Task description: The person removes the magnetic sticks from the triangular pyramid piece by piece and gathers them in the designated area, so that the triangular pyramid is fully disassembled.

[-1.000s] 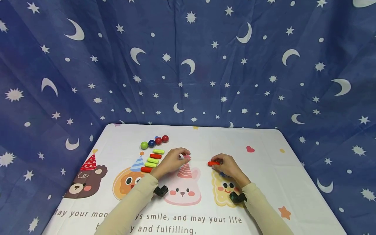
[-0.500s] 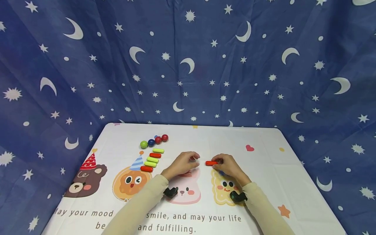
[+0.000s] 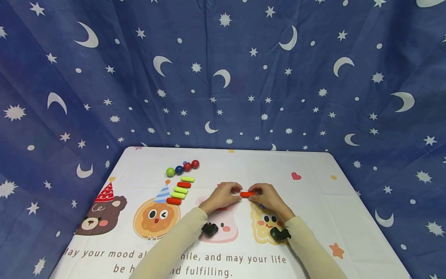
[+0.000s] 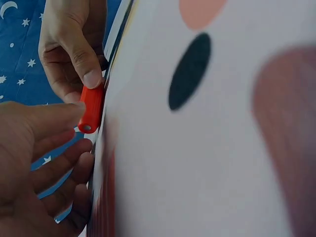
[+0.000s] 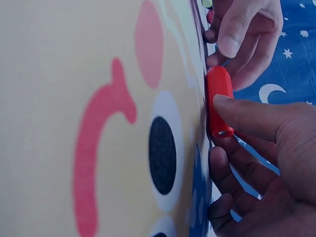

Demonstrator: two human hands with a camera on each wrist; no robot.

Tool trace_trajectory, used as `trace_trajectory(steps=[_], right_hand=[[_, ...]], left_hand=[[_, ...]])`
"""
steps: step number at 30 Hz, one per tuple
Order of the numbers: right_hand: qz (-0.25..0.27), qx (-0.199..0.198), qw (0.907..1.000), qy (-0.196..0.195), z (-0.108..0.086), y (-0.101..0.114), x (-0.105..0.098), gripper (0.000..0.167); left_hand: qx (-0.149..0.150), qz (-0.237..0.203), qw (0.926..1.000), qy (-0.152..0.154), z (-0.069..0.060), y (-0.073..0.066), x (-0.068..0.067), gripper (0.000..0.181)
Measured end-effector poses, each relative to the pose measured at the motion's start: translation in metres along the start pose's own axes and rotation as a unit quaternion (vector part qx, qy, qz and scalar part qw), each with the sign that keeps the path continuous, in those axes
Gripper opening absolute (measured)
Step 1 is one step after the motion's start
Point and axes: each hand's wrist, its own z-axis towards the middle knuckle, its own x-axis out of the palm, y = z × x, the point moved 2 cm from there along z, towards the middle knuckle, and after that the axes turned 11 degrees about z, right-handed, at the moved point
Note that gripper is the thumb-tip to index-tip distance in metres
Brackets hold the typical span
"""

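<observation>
A short red rod (image 3: 246, 194) with a small round hole in its end lies level between both hands, close to the tabletop. My right hand (image 3: 270, 197) pinches it between thumb and fingers at its right part; in the right wrist view the thumb presses on the rod (image 5: 217, 81). My left hand (image 3: 223, 196) is at the rod's left end, thumb and fingers apart and loosely bent. In the right wrist view a small gap shows between the left thumb and the rod. The left wrist view has the left thumb overlapping the rod's (image 4: 91, 111) edge.
To the left, yellow-green rods (image 3: 180, 190) and red rods (image 3: 184, 185) lie in a column. Behind them stand a green ball (image 3: 170, 172), a blue ball (image 3: 179, 169) and two red balls (image 3: 187, 167) in a row. A starry blue curtain (image 3: 223, 97) hangs behind the printed table (image 3: 296, 162).
My left hand has moved right, away from the rod column, up to the red rod. The right hand has shifted the rod slightly left. The rods and balls at left stay put.
</observation>
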Motion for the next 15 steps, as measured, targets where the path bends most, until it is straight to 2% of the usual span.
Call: trace_trajectory(steps=[8,15], right_hand=[[-0.003,-0.004,1.0000,0.003,-0.0007,0.0037,0.0023,0.021],[-0.009,-0.010,0.9998,0.015,-0.0007,0.0044,-0.0007,0.024]], left_hand=[[0.003,0.052,0.9986,-0.004,0.0027,-0.0040,0.0019,0.022],[-0.004,0.048,0.9988,-0.003,0.0020,-0.0021,0.0024,0.017]])
